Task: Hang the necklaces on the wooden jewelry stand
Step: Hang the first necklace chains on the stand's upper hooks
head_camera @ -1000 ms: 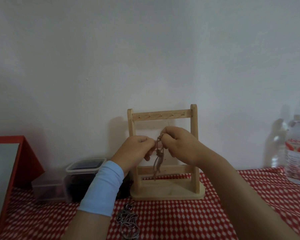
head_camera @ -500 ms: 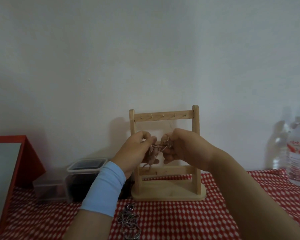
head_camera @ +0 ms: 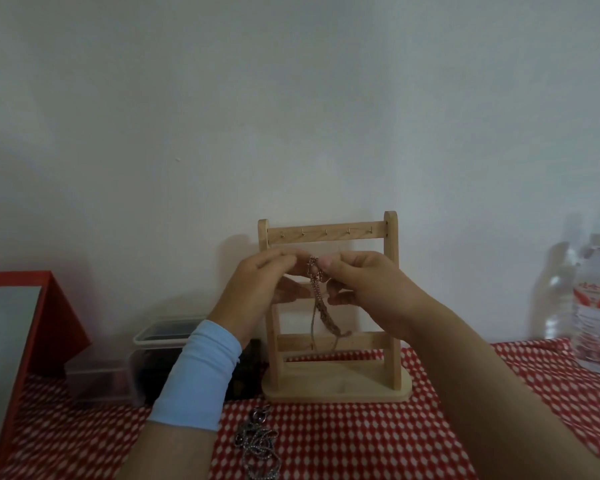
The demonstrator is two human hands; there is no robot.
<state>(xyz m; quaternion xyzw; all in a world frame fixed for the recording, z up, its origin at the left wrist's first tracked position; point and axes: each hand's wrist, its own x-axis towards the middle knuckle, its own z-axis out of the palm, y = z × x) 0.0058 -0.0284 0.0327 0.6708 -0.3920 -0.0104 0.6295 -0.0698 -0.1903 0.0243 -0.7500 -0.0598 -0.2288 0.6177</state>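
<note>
A wooden jewelry stand (head_camera: 391,306) stands upright against the white wall, with a row of small hooks along its top bar, all bare. In front of its middle, my left hand (head_camera: 257,289) and my right hand (head_camera: 368,285) both pinch the top of a copper-coloured chain necklace (head_camera: 321,308), which dangles down between them to the stand's lower bar. A second, silver chain necklace (head_camera: 258,445) lies in a heap on the red checked cloth (head_camera: 361,445) below my left wrist.
A clear plastic box with a dark lid (head_camera: 160,358) and a smaller clear box (head_camera: 97,379) sit left of the stand. A red-framed board (head_camera: 32,323) leans at the far left. A water bottle (head_camera: 596,306) stands at the right edge.
The necklace was bunched between my hands half a second ago; now it hangs down in a long strand. Both hands have drawn slightly apart.
</note>
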